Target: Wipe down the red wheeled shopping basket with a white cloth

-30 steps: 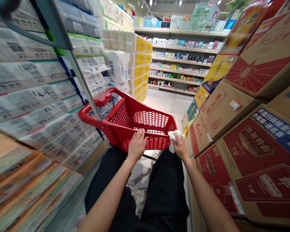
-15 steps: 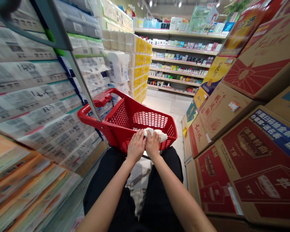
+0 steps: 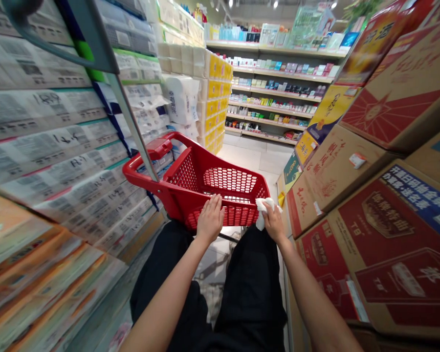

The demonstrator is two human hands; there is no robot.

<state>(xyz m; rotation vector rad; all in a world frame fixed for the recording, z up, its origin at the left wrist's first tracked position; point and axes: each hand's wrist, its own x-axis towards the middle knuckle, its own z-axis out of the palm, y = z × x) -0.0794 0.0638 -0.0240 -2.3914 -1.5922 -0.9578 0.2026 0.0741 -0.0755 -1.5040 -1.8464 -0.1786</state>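
In front of my knees stands a red plastic shopping basket point(image 3: 227, 181) with a telescopic metal handle point(image 3: 135, 129), its walls pierced with holes. My left hand point(image 3: 210, 218) lies flat on the near wall close to the rim, fingers stretched and holding nothing. At the basket's right front corner, my right hand point(image 3: 273, 220) presses a crumpled white cloth point(image 3: 263, 208) against the rim. Part of the cloth hangs down outside the wall, and my fingers cover some of it. No goods show in the visible part of the basket.
Packs of paper goods point(image 3: 58, 142) are stacked close on my left, with yellow-sided tissue packs point(image 3: 216, 98) beyond. Cardboard cartons point(image 3: 388, 220) rise close on my right. Shelves of small boxes point(image 3: 275, 88) stand across the far end of the tiled floor point(image 3: 245, 151).
My right hand has slid rightwards along the near rim with the white cloth, from beside my left hand to the corner. The left hand stays on the near wall.
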